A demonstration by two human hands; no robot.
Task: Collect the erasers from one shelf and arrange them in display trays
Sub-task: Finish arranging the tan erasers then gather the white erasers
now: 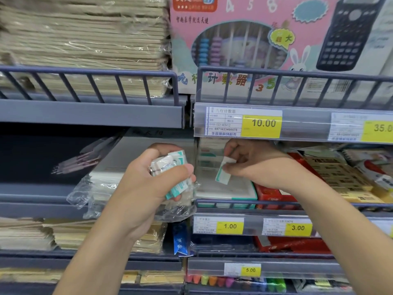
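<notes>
Currently: left hand [148,179] grip closed round a bundle of erasers [170,167]; right hand [251,165] pinches one eraser [223,173] above the display tray [234,194] on the shelf [244,204].

The slot between the upper shelf edge [297,124] and the tray [225,188] is low; the right hand [251,165] fills its middle. A red box [270,194] just beside the tray blocks the right. Crumpled wrap [89,194] clutters the left, under the left hand [155,179].
</notes>
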